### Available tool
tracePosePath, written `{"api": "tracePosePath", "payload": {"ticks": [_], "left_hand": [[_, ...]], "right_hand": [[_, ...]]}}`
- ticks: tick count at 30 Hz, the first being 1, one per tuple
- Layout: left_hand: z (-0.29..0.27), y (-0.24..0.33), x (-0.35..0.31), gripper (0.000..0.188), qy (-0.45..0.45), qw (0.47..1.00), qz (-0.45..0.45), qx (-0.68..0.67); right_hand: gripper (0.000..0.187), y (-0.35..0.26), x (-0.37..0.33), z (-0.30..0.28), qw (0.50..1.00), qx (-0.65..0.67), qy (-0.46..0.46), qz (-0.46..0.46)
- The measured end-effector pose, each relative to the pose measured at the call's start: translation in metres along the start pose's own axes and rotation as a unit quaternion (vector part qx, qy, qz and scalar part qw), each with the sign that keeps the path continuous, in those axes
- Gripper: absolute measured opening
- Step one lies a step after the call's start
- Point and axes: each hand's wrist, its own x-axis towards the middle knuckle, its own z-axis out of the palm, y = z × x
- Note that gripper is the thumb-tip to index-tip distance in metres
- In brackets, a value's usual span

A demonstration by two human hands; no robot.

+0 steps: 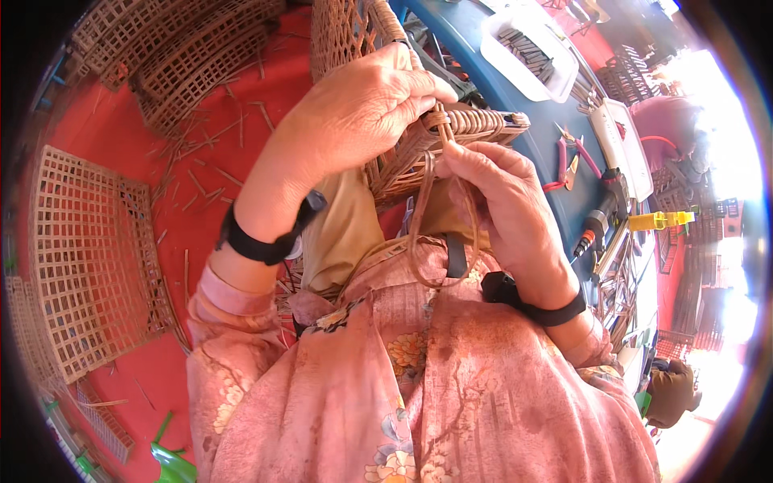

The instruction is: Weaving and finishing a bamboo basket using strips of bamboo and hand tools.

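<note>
Head view: a wicker basket (346, 36) stands at the person's knees, beside the near edge of a blue table (527, 133), its lattice wall rising toward the upper edge and its coil-wrapped border running rightward. The left hand (366, 105) is closed over the basket's upper corner, fingers bent across the rim. The right hand (503, 189), just below and to the right, has thumb and fingers pinched together on a brown rattan strand (416, 233); the strand passes up to the wrapped border and hangs in a long loop before the person's pink floral shirt (499, 378). On the table lie a white tray (566, 84) of short dark pieces (525, 55), pink-handled pliers (562, 161) and a black-and-orange handheld tool (598, 221). To the left, a lattice panel (88, 262) rests on the red floor (165, 318), below a stack of curved lattice pieces (189, 68); cane offcuts (213, 193) lie scattered between them and the basket.
</note>
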Motion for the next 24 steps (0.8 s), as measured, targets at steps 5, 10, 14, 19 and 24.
{"api": "tracePosePath", "payload": {"ticks": [5, 10, 14, 19, 24], "left_hand": [[-0.019, 0.004, 0.018, 0.015, -0.114, 0.983, 0.090, 0.110], [-0.026, 0.010, 0.033, 0.011, -0.139, 0.964, 0.177, 0.143], [-0.027, 0.014, 0.038, 0.009, -0.169, 0.964, 0.159, 0.132], [-0.027, 0.026, 0.042, 0.007, -0.197, 0.955, 0.135, 0.178], [-0.023, 0.039, 0.042, 0.009, -0.220, 0.914, 0.139, 0.312]], "right_hand": [[0.028, 0.007, 0.004, 0.004, 0.996, -0.012, 0.020, -0.080], [0.025, 0.011, 0.012, 0.006, 0.996, -0.045, 0.030, -0.074], [0.030, 0.015, 0.014, 0.005, 0.993, -0.052, 0.049, -0.092], [0.029, 0.011, 0.012, 0.001, 0.994, -0.034, 0.020, -0.099], [0.020, 0.000, 0.009, -0.019, 0.989, 0.097, -0.107, -0.004]]}}
